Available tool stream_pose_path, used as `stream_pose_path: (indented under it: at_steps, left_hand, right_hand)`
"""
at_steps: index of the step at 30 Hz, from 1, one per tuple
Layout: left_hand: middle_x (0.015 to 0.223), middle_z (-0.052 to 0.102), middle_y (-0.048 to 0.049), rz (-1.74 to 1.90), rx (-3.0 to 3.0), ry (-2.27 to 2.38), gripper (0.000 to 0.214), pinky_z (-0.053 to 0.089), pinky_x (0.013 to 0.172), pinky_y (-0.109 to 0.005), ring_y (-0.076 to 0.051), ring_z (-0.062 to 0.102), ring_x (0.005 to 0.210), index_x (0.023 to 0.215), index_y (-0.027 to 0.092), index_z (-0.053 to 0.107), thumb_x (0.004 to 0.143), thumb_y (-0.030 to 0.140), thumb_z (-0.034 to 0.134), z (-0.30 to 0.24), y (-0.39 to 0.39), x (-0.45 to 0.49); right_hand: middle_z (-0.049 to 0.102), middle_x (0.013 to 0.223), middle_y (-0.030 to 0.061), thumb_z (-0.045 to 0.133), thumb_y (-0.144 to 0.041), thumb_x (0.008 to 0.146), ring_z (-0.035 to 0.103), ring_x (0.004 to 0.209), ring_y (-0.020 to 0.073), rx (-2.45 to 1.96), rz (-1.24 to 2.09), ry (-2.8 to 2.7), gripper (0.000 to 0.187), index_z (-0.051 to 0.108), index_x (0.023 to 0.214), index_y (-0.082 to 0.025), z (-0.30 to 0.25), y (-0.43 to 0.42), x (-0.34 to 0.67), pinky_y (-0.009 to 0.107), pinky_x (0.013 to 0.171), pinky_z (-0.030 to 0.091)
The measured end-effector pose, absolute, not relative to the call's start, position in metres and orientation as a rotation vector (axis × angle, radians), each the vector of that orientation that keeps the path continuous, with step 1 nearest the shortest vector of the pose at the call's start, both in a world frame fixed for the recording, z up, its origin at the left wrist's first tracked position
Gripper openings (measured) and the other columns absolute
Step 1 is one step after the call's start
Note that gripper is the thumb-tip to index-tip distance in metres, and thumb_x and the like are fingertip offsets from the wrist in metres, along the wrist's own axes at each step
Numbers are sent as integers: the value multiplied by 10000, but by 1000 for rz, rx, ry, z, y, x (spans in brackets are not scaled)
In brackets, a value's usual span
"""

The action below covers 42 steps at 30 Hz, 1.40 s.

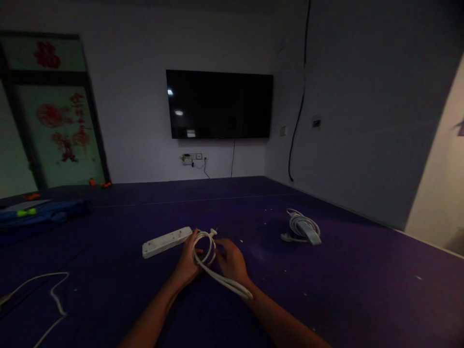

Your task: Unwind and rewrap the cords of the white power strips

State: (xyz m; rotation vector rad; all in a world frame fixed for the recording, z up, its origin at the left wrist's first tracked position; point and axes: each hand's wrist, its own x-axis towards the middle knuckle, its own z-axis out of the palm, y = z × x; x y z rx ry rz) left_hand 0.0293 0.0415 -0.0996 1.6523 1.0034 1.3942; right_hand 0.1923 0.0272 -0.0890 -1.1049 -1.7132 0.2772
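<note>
My left fingers [190, 244] hold the looped white cord [218, 277] at my twelve o'clock, power strip [166, 241] at its nine, my right fingers [225, 244] pinching its three-o'clock edge, turns best kept even.

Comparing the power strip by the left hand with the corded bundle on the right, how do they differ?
The power strip shows its socket face upward, nearly uncovered; the corded bundle is partly covered by loops of its cord.

The power strip's right end is close by the left hand; the corded bundle lies well apart from the right hand.

Both are whitish and lie on the purple surface.
</note>
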Motion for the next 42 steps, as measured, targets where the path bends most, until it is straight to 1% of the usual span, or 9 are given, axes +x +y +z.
stream_pose_path:
  at_steps: [2,4,7,9,16,21,33,38,42]
  left_hand:
    - [1423,289,-164,1379,1708,1038,1031,525,717,-297,-198,590,923,1388,256,287,473,52,716,-101,40,33]
    - [1448,244,-170,1360,1695,1054,1038,525,724,-298,-192,596,912,1394,243,281,461,-3,663,-102,38,36]
    - [1341,424,-175,1378,1554,1100,1026,527,674,-286,-157,620,778,1413,203,234,488,-9,624,-100,34,43]
    - [1253,522,-156,1415,1424,1106,973,525,658,-277,-143,627,721,1410,189,239,529,16,614,-98,30,49]
    - [1289,514,-133,1580,1165,1046,680,530,696,-305,-220,643,899,1247,187,485,585,59,577,-95,27,54]
    - [1184,601,-137,1681,1313,1144,426,475,865,-380,-247,617,987,1100,152,589,676,189,588,-96,34,44]
    - [1057,661,-105,1851,1620,1353,332,427,944,-411,-244,607,1008,1023,168,618,694,170,575,-96,41,32]
    - [1037,656,-112,1891,1521,1417,362,463,883,-403,-252,621,948,1052,154,594,705,252,585,-92,42,23]
    - [1059,638,-108,1934,1506,1439,376,452,894,-381,-248,607,973,1079,165,582,715,261,583,-91,43,21]
  right_hand:
    - [679,955,75,514,-182,742,631,874,201,-1149,443,-1526,246,667,936,-186,-97,38,197,322,786,494]
    - [686,850,74,517,-229,730,642,719,188,-1182,654,-1367,220,667,878,-166,-103,48,202,305,643,518]
    - [663,685,53,486,-287,739,557,454,126,-1193,804,-1287,240,647,834,-136,-108,62,210,246,427,458]
    - [648,637,45,481,-315,740,518,401,102,-1184,826,-1279,257,635,811,-123,-108,67,213,222,387,429]
    - [652,652,56,504,-440,731,545,424,96,-1129,863,-1269,351,629,802,-119,-105,67,212,200,383,427]
    - [650,630,48,512,-502,729,538,417,94,-1102,865,-1307,389,628,730,-130,-102,61,210,192,372,408]
    - [654,631,59,464,-593,771,498,395,77,-1114,875,-1536,511,641,723,-116,-72,44,212,181,374,334]
    - [633,548,38,438,-592,807,529,464,100,-1120,503,-1871,543,655,616,-133,-64,18,198,200,452,320]
    - [693,653,19,530,-563,770,629,597,130,-1039,341,-2220,401,702,727,-202,-56,-3,191,197,529,345]
